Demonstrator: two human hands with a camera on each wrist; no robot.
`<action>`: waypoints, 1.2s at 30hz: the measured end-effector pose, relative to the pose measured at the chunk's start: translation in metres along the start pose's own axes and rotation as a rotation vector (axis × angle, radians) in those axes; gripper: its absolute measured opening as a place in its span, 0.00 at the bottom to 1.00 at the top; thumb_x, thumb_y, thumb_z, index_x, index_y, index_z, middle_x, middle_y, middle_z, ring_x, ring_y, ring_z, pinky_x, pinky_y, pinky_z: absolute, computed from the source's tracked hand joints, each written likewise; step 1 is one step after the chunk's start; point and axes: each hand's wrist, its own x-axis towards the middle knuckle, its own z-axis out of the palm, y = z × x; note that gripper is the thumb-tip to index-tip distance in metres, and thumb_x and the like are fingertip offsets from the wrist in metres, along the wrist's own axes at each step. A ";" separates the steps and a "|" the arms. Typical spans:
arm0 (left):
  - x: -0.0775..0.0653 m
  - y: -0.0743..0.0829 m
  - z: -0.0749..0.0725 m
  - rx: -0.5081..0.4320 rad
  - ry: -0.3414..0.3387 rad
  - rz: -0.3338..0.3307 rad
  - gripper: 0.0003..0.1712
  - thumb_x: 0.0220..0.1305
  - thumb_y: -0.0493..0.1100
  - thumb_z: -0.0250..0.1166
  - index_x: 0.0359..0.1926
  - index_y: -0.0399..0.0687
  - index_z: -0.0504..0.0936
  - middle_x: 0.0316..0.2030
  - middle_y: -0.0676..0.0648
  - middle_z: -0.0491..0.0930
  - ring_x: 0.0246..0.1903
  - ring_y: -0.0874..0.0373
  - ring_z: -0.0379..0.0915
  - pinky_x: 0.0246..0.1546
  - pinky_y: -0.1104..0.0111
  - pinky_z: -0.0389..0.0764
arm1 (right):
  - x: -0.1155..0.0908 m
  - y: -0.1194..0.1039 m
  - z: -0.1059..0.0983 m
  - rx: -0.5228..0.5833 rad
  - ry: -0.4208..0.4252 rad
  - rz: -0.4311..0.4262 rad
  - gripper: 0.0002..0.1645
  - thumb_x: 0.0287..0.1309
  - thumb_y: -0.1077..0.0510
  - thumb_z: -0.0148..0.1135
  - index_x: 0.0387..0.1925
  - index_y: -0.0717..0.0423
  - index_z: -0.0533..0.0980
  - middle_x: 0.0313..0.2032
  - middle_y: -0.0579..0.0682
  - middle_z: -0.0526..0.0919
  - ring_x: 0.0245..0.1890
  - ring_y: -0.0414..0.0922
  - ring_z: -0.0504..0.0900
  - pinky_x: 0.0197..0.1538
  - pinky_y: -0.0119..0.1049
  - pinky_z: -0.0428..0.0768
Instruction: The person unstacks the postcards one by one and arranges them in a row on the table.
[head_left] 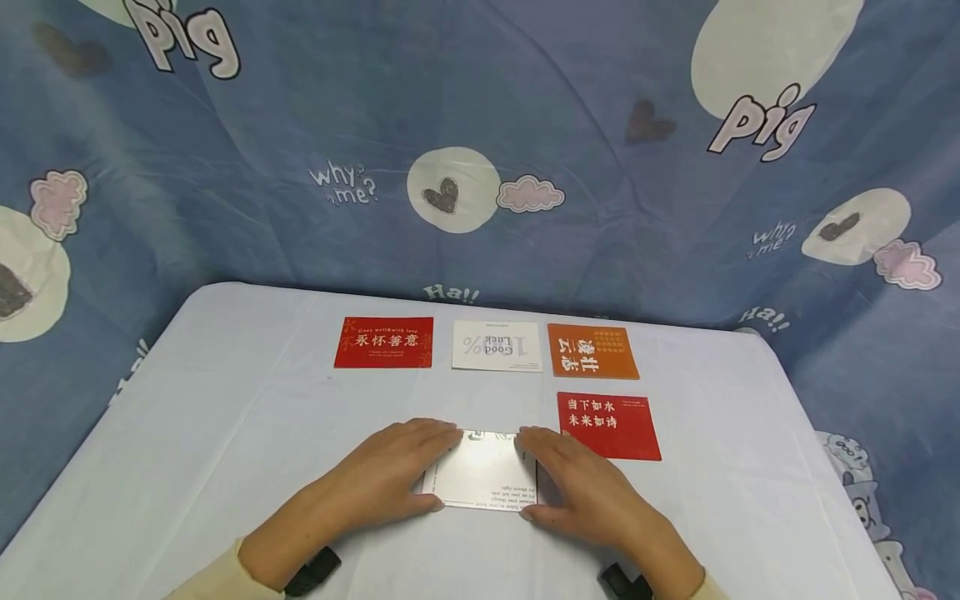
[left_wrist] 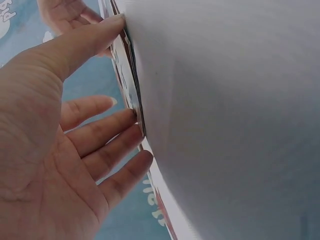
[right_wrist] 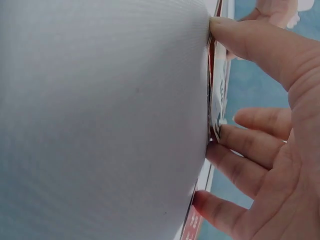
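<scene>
A thin stack of cards (head_left: 487, 471) lies flat near the front middle of the table, its top card white with small print. My left hand (head_left: 397, 471) holds the stack's left side, thumb at the near corner and fingertips at the far one. On the opposite side, my right hand (head_left: 585, 492) grips it the same way between thumb and fingers. Both wrist views show the stack edge-on, with layered edges (left_wrist: 131, 75) and a reddish layer (right_wrist: 211, 65) beneath the white one. Just beyond the right hand's fingers lies a red card (head_left: 611, 425), partly covered by that hand.
Farther back, a red card (head_left: 384, 342), a white "Good Luck" card (head_left: 497, 347) and an orange card (head_left: 592, 352) lie in a row. They rest on a white-covered table (head_left: 225, 400). A blue printed cloth (head_left: 480, 100) hangs behind it.
</scene>
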 end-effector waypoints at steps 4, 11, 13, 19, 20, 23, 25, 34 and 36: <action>0.000 0.000 0.000 -0.003 0.010 0.006 0.47 0.52 0.50 0.83 0.71 0.42 0.75 0.66 0.46 0.78 0.66 0.49 0.72 0.66 0.51 0.75 | 0.000 0.001 0.000 0.007 0.003 0.002 0.52 0.48 0.43 0.84 0.73 0.48 0.72 0.71 0.46 0.74 0.70 0.47 0.72 0.68 0.48 0.76; 0.000 0.000 -0.001 -0.001 0.016 0.012 0.47 0.52 0.50 0.83 0.71 0.42 0.75 0.66 0.46 0.78 0.66 0.50 0.72 0.66 0.52 0.75 | 0.001 0.001 0.000 0.008 0.004 0.014 0.53 0.46 0.42 0.85 0.73 0.47 0.73 0.71 0.46 0.74 0.70 0.47 0.72 0.67 0.49 0.77; 0.000 0.000 -0.001 -0.002 0.013 0.010 0.47 0.52 0.50 0.83 0.71 0.42 0.75 0.66 0.46 0.78 0.66 0.50 0.72 0.66 0.52 0.75 | 0.001 0.001 0.000 0.010 0.001 0.017 0.53 0.46 0.42 0.85 0.73 0.47 0.73 0.71 0.46 0.74 0.70 0.47 0.72 0.67 0.49 0.77; 0.001 0.001 -0.002 -0.015 0.004 0.000 0.47 0.52 0.50 0.83 0.71 0.42 0.75 0.67 0.46 0.77 0.67 0.49 0.72 0.66 0.51 0.75 | 0.000 0.000 0.001 0.011 -0.001 0.023 0.52 0.47 0.42 0.84 0.73 0.47 0.73 0.71 0.46 0.74 0.71 0.47 0.71 0.68 0.49 0.76; 0.001 0.001 -0.002 -0.015 0.005 0.002 0.47 0.52 0.50 0.83 0.71 0.42 0.75 0.67 0.46 0.78 0.67 0.49 0.72 0.66 0.52 0.75 | 0.000 0.000 0.001 0.011 -0.002 0.023 0.52 0.47 0.42 0.84 0.73 0.47 0.73 0.71 0.46 0.74 0.71 0.47 0.71 0.68 0.49 0.76; 0.000 0.001 -0.002 -0.009 0.013 0.010 0.47 0.52 0.49 0.83 0.71 0.41 0.75 0.66 0.46 0.78 0.66 0.49 0.73 0.65 0.52 0.75 | 0.000 0.000 0.001 0.014 -0.008 0.023 0.52 0.47 0.42 0.84 0.73 0.47 0.73 0.71 0.46 0.74 0.71 0.47 0.71 0.68 0.49 0.76; 0.000 0.001 -0.001 -0.009 0.015 0.012 0.47 0.52 0.49 0.83 0.71 0.41 0.75 0.66 0.46 0.78 0.66 0.50 0.73 0.65 0.52 0.76 | 0.000 0.000 0.000 0.013 -0.011 0.022 0.52 0.47 0.42 0.84 0.73 0.47 0.73 0.72 0.45 0.73 0.71 0.47 0.71 0.68 0.49 0.76; -0.001 0.002 -0.002 -0.018 0.006 0.001 0.47 0.53 0.49 0.83 0.71 0.42 0.74 0.66 0.46 0.78 0.66 0.50 0.73 0.65 0.52 0.76 | 0.000 0.001 0.001 -0.020 -0.015 0.007 0.52 0.48 0.41 0.83 0.73 0.48 0.73 0.72 0.45 0.73 0.73 0.47 0.69 0.74 0.51 0.68; -0.001 0.003 -0.002 -0.018 0.008 0.004 0.47 0.53 0.49 0.83 0.71 0.41 0.74 0.66 0.46 0.78 0.66 0.50 0.73 0.65 0.52 0.76 | 0.001 0.001 0.001 -0.040 -0.010 -0.002 0.51 0.48 0.40 0.83 0.72 0.48 0.73 0.71 0.45 0.74 0.73 0.47 0.69 0.77 0.52 0.62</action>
